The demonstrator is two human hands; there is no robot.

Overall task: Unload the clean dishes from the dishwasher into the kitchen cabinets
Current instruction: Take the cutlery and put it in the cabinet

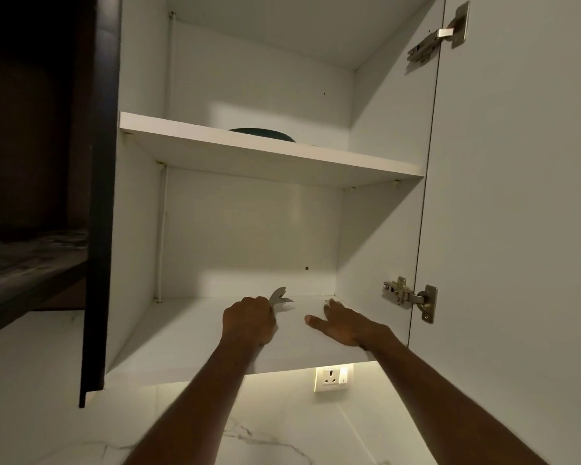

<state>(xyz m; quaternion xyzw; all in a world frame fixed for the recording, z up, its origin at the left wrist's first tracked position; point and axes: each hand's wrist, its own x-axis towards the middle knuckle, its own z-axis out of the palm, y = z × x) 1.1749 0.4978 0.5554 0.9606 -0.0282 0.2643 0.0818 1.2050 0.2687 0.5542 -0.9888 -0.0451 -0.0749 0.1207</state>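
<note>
I look up into an open white wall cabinet. My left hand (pixel 249 320) grips a bunch of metal cutlery (pixel 280 296), forks and a spoon, whose heads stick out over the lower shelf (pixel 182 337). My right hand (pixel 342 322) lies flat on that same shelf to the right, fingers straight, holding nothing. On the upper shelf (pixel 316 159) a dark green dish (pixel 262 133) shows only its top edge.
The cabinet door (pixel 517 196) stands open on the right, with two metal hinges (pixel 413 297). A dark panel (pixel 98 196) borders the cabinet on the left. Below are a lit wall socket (pixel 331 379) and white marble wall tiles.
</note>
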